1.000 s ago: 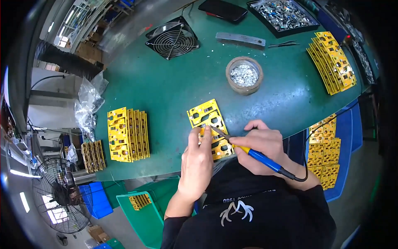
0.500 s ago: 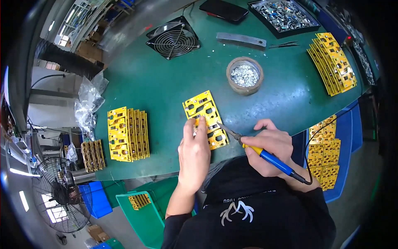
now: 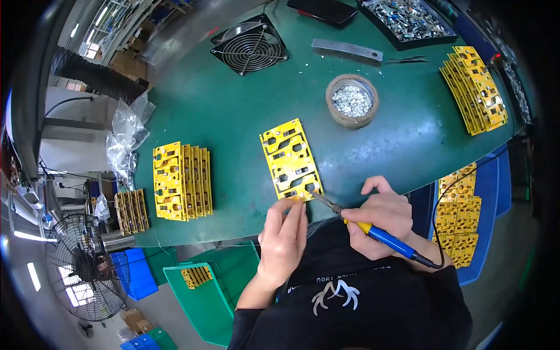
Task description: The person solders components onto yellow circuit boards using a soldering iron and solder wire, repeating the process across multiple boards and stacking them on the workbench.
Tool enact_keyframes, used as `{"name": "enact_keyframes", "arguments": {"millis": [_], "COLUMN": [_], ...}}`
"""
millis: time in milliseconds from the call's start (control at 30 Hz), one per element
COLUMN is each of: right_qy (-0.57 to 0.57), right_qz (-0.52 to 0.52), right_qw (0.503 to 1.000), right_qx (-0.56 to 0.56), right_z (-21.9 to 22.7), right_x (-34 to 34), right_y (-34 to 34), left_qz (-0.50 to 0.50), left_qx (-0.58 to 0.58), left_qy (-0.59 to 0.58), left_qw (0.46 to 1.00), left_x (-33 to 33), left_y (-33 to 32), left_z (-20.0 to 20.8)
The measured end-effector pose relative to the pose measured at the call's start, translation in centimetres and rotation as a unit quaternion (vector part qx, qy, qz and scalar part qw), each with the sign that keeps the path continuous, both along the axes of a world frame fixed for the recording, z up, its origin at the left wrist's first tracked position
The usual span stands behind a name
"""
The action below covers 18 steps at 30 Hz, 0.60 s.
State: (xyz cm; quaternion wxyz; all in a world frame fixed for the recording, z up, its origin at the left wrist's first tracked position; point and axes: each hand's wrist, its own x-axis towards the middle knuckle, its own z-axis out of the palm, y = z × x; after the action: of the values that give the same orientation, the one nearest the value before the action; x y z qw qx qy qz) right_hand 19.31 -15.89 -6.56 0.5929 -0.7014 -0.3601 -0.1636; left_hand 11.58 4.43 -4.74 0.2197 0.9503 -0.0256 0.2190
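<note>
A yellow circuit board (image 3: 287,158) with cut-outs and small dark parts lies on the green table in front of me. My left hand (image 3: 282,236) pinches its near edge between thumb and fingertips. In my right hand (image 3: 380,220) is a soldering iron (image 3: 392,238) with a blue and yellow handle, gripped like a pen. Its tip points at the board's lower right corner, close to or touching it; I cannot tell which. A cable runs from the handle's back end past my right wrist.
Stacked yellow boards stand on the left (image 3: 169,182) and far right (image 3: 477,90). Beyond my board sit a round pot of silvery bits (image 3: 378,104), a black fan (image 3: 252,48), a metal bar (image 3: 348,50), tweezers (image 3: 408,60) and a parts tray (image 3: 402,42). Bins flank me below: green (image 3: 192,309), blue (image 3: 489,201).
My left hand has slid from the board's middle down to its near edge. The iron's tip has moved lower along the board's right side. The whole view has shifted slightly.
</note>
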Motion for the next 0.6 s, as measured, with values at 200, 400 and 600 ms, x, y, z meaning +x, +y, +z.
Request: {"name": "enact_keyframes", "arguments": {"millis": [200, 400, 600], "right_qy": [0.002, -0.005, 0.006], "right_qz": [0.0, -0.008, -0.005], "right_qw": [1.0, 1.0, 1.0], "right_qx": [-0.011, -0.004, -0.01], "right_z": [0.05, 0.01, 0.0], "right_x": [-0.11, -0.06, -0.05], "right_y": [0.44, 0.69, 0.76], "left_qz": [-0.016, -0.019, -0.005], "left_qx": [0.019, 0.027, 0.035], "left_qy": [0.001, -0.004, -0.022], "left_qw": [1.0, 0.999, 0.999], "left_x": [-0.24, -0.03, 0.1], "left_y": [-0.02, 0.07, -0.21], "left_z": [-0.7, -0.92, -0.88]}}
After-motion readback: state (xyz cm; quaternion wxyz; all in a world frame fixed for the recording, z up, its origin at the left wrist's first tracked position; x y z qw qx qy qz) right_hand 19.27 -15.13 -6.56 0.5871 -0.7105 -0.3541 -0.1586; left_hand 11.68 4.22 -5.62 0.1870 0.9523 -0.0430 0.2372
